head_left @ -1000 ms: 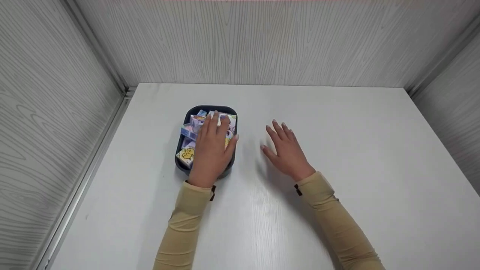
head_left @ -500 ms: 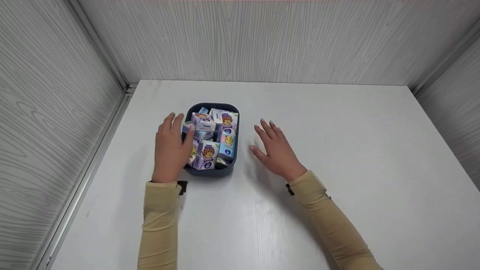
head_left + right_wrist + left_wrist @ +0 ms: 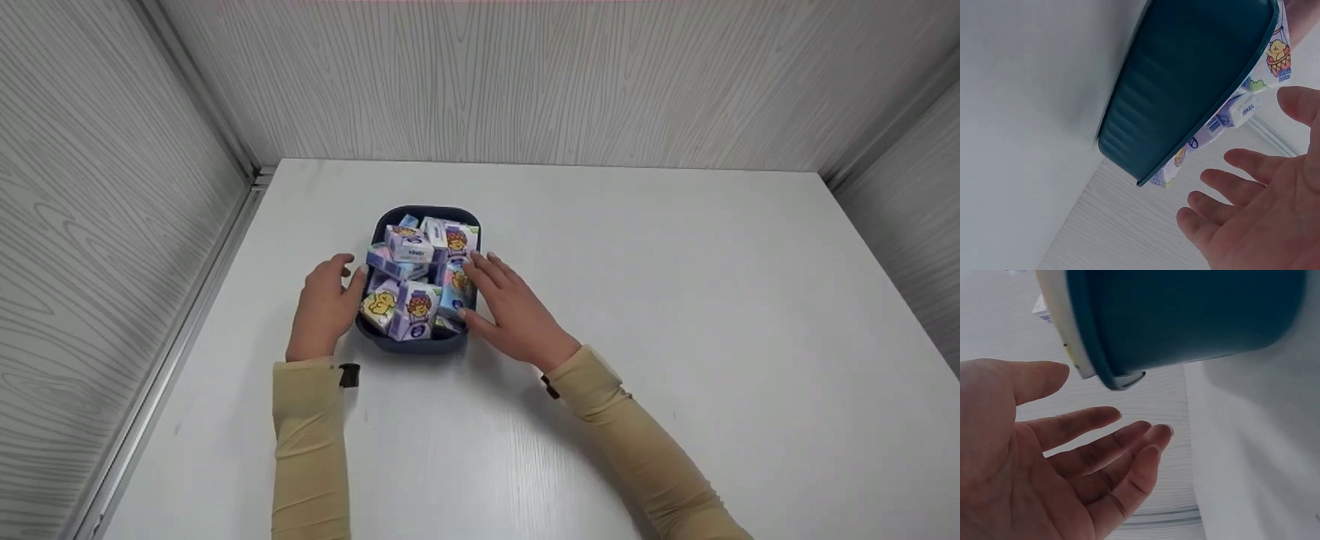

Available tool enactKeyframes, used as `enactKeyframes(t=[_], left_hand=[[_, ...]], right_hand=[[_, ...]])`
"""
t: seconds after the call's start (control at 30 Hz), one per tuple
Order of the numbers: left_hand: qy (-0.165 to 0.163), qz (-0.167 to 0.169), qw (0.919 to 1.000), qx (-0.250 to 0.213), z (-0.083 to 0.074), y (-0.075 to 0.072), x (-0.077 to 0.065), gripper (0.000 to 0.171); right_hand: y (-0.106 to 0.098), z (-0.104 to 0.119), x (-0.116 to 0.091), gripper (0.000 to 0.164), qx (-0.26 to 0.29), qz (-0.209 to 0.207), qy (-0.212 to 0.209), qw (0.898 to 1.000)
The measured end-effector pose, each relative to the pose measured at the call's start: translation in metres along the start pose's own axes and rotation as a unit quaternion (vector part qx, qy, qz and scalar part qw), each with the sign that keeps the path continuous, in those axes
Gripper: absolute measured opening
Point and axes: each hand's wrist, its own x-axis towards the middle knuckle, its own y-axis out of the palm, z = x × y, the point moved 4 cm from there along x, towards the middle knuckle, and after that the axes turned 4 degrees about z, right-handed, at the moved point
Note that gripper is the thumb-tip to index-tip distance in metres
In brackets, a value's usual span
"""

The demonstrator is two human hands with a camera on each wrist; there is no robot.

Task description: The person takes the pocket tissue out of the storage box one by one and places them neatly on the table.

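A dark blue-green plastic basket (image 3: 421, 346) stands on the table, heaped with small cartoon-printed tissue packs (image 3: 418, 306). Beside its left wall is my left hand (image 3: 321, 309), thumb towards the rim and fingers loosely bent. The left wrist view shows a gap between that hand and the basket (image 3: 1185, 315). On the other side, my right hand (image 3: 517, 313) has its fingers extended at the right rim. In the right wrist view its fingertips are spread just off the basket wall (image 3: 1179, 84), palm facing it. Neither hand holds anything.
The white table (image 3: 675, 300) extends far to the right of the basket. A pale wood-grain panel (image 3: 480, 82) rises behind it, with another side panel (image 3: 82, 285) on the left. A metal strip (image 3: 172, 360) runs along the table's left edge.
My left hand has lifted off the packs and moved left to the basket's side. My right hand has come left to the right rim. Some packs lie differently on top.
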Motion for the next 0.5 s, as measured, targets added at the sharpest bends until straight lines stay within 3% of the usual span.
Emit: enactKeyframes(t=[0.17,0.5], left_hand=[[-0.007,0.032,0.9995,0.002,0.003,0.012,0.005,0.049],[0.001,0.045,0.999,0.005,0.006,0.017,0.009,0.041]], right_hand=[[0.007,0.018,0.005,0.066,-0.007,0.011,-0.045,0.999],[0.019,0.037,0.012,0.068,-0.004,0.02,-0.096,0.995]])
